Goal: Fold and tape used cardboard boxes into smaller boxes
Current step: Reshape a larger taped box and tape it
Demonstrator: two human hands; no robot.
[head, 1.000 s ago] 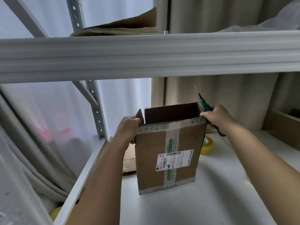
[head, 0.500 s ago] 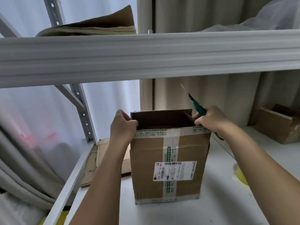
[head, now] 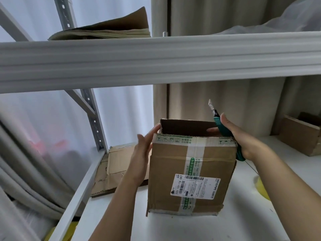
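On the white shelf under the grey shelf beam [head: 156, 61], the cardboard box [head: 192, 173] stands upright with its top open and a shipping label [head: 195, 188] on the near face. It looks empty and light, so it should tip or slide at a small push; the walls are stiff along their creases but the loose top flaps will bend, and the taped strips are slick. Best hold is by the two side walls just under the rim, one palm each side.

Of the hands, the left hand [head: 145, 150] lies flat, fingers straight, against the box's left wall. The right hand [head: 238, 136] is at the box's right top corner, fingers reaching over the rim while it grips a green utility knife [head: 224, 127] with the blade out and pointing up; whether those fingertips actually press the far flap I cannot tell.

Left of the box lies flattened cardboard [head: 114, 167]. Right of the box, a yellow tape roll [head: 263, 188] shows past the forearm, and farther right sits a smaller box [head: 300, 136]. Above the box, the beam leaves little headroom for lifting, and the bare blade near the rim is the hazard.
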